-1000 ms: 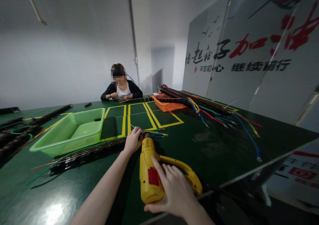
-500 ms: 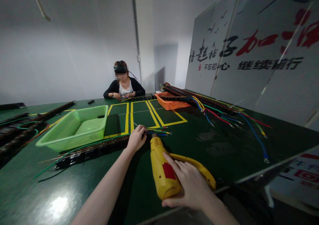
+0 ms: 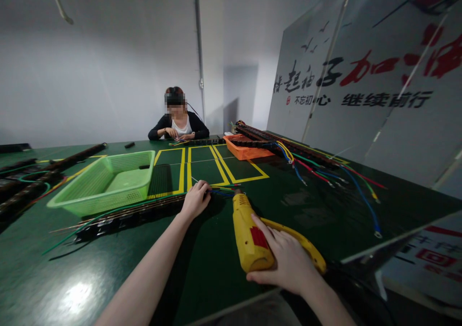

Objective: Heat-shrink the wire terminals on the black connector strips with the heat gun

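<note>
My right hand [image 3: 285,256] is wrapped round a yellow heat gun [image 3: 250,237] with a red patch on its side. Its dark nozzle points away from me, at the ends of several coloured wires [image 3: 224,189] tipped with small ring terminals. My left hand [image 3: 196,198] is closed over that wire bundle where it leaves a long black cable chain [image 3: 137,215]; the inner fingers are partly hidden. From the chain's other end stick out a green wire [image 3: 59,241] and thin brown ones.
Behind the chain stands a green plastic basket [image 3: 104,203]. An orange basket [image 3: 249,152] sits at the back right, with more wired chains [image 3: 299,148] over it. More chains [image 3: 39,186] lie at the left. Across the green table [image 3: 325,220] sits a co-worker [image 3: 180,121], hands on the work.
The heat gun in my right hand has moved right and slightly forward, its nozzle now near the wire tips. My left hand stays on the bundle.
</note>
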Demonstrator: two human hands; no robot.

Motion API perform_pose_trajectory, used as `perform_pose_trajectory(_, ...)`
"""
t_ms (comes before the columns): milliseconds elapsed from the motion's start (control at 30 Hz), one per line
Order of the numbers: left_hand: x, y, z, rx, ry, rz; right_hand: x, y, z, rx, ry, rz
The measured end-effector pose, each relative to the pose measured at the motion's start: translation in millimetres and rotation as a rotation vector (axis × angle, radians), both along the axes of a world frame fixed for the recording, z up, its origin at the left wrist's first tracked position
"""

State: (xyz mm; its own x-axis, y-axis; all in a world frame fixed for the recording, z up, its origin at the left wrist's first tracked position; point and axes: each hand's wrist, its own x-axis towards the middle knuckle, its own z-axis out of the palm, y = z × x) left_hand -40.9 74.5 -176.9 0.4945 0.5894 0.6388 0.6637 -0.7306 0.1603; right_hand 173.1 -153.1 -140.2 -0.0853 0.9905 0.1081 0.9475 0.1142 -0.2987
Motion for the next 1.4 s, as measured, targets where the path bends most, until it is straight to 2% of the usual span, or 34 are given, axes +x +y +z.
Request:
perform_pose_trajectory(267,0.1,0.7,-0.9,0.007,0.011,0.010,-20.7,0.1,-3.6,0.001,0.002,-0.003)
perform_pose_trajectory(567,2.6,1.2,-2.0,0.009,0.003,0.008,-62.1,3.4,-3.6,0.044,0.000,0.094)
perform_pose_trajectory(733,2.3,2.2,-2.3,0.007,-0.004,0.011,-69.9,6.6,-0.9,0.058,0.024,0.128)
perform_pose_trajectory(1000,2.7,-2.3,-0.5,0.042,0.003,0.039,-60.8,8.9,-2.7,0.055,0.045,0.135)
perform_pose_trajectory(1200,2.0,-4.5,1.4,0.134,-0.003,0.141,-32.3,11.2,-1.8,0.053,0.073,0.154)
perform_pose_trajectory(1400,2.4,-3.7,-0.6,0.170,0.032,0.146,-7.1,10.0,0.2,0.068,0.078,0.151)
